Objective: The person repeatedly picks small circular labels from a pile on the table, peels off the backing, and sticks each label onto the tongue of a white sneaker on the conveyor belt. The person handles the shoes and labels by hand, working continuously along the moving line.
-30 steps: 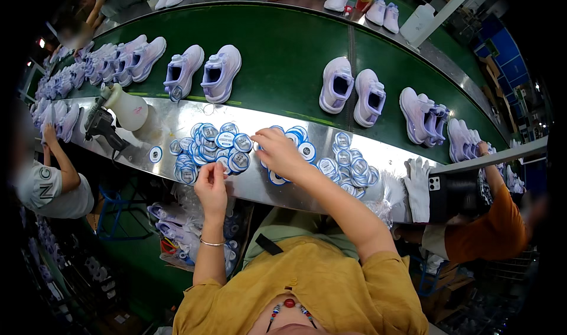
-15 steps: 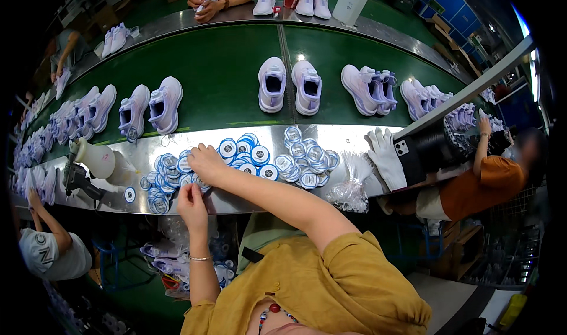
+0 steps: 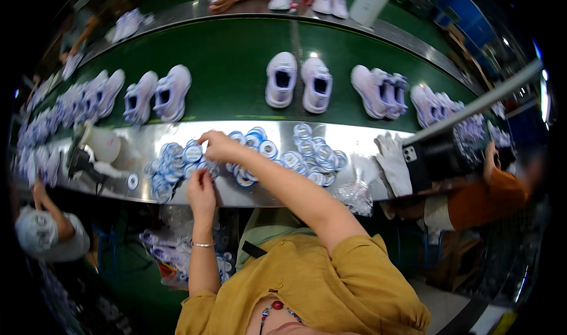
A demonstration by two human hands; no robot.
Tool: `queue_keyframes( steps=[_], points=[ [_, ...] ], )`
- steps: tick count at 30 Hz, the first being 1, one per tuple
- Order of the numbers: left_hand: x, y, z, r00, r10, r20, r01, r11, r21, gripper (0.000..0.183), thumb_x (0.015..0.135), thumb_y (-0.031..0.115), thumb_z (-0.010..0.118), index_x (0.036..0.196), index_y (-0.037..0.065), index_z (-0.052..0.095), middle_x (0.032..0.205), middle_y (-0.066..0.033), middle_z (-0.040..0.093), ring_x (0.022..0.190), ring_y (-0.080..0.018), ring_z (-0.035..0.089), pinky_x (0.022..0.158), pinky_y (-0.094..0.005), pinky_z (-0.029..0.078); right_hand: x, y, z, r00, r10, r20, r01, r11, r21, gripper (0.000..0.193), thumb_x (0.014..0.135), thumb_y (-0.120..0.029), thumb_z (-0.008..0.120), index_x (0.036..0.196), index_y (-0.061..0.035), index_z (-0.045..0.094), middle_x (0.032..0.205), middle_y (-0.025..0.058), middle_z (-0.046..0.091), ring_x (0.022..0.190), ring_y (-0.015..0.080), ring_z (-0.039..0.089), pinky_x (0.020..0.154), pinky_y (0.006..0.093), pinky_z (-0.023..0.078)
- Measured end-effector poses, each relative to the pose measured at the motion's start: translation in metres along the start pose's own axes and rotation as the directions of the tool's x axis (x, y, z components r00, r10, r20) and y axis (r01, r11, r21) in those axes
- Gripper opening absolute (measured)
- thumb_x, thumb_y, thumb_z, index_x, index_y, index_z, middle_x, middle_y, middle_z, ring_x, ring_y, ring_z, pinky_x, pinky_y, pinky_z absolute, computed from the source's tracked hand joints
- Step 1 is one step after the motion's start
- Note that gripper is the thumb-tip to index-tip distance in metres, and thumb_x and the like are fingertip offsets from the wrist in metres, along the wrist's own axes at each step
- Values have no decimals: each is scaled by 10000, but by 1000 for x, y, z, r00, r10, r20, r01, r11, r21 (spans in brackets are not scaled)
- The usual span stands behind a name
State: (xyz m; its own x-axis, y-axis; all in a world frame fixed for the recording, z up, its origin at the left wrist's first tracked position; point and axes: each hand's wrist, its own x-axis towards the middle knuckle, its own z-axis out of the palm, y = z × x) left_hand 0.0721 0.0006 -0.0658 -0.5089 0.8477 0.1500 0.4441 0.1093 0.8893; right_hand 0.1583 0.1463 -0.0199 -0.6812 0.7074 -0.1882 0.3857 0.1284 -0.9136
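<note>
While the left hand (image 3: 202, 193) points upward, fingers (image 3: 202, 177) bunched, the right hand (image 3: 221, 148) slants left, grip unclear.

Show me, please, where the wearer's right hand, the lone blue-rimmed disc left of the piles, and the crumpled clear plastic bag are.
Right hand (image 3: 222, 148), head view: back of the hand.
Lone blue-rimmed disc (image 3: 133, 181), head view: its flat face.
Crumpled clear plastic bag (image 3: 356, 198), head view: its bunched lower part.

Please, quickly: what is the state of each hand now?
Left hand: curled beside the round labels; whether holding one cannot be told.
Right hand: bent over the labels; grip cannot be told.
</note>
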Motion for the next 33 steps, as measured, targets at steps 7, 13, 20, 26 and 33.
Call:
queue_keyframes(
  steps=[7, 13, 20, 26, 33],
  points=[
    [0, 26, -23, 998, 60, -16, -60, 998, 13, 126, 871, 79, 599, 924, -27, 644, 805, -148, 647, 672, -197, 600, 589, -280, 462, -44, -9, -61, 1000, 27, -8, -16, 780, 626, 249, 724, 29, 655, 970, 62, 668, 870, 125, 682, 765, 151, 635, 674, 233, 494],
    [10, 87, 9, 954, -101, 283, 223, 869, -442, 218, 926, 99, 565, 1068, -48, 639, 729, 15, 557, 608, -65, 483, 527, -224, 395, -99, -2, -92, 999, 12, -32, 15, 692, 721, 223, 758, 26, 628, 979, 32, 658, 900, 87, 674, 777, 99, 597, 674, 197, 459],
    [45, 143, 71, 890, 2, 457, 368, 589, -719, 225, 945, 133, 547, 1039, -54, 631, 651, 31, 478, 510, -25, 387, 436, -163, 294, -145, 29, -140, 999, 8, 35, -28, 777, 629, 248, 763, 4, 630, 1010, 11, 607, 870, 91, 671, 829, 127, 633, 738, 230, 471],
    [49, 181, 135, 847, 71, 527, 305, 747, -590, 193, 925, 135, 574, 1005, -7, 677, 720, 11, 562, 563, -36, 455, 484, -168, 367, -152, 31, -183, 981, -49, -186, 155, 774, 614, 240, 827, -87, 635, 1034, 17, 571, 796, 47, 629, 705, 108, 599, 615, 222, 463],
    [109, 165, 200, 925, -113, 363, 262, 881, -393, 255, 929, 148, 551, 1147, 17, 574, 961, -39, 620, 936, -115, 569, 748, -243, 460, -122, 91, -232, 848, -56, -528, 221, 942, 255, 117, 866, -114, 614, 861, 3, 621, 653, -33, 566, 580, 31, 471, 509, 212, 365]
  ],
)
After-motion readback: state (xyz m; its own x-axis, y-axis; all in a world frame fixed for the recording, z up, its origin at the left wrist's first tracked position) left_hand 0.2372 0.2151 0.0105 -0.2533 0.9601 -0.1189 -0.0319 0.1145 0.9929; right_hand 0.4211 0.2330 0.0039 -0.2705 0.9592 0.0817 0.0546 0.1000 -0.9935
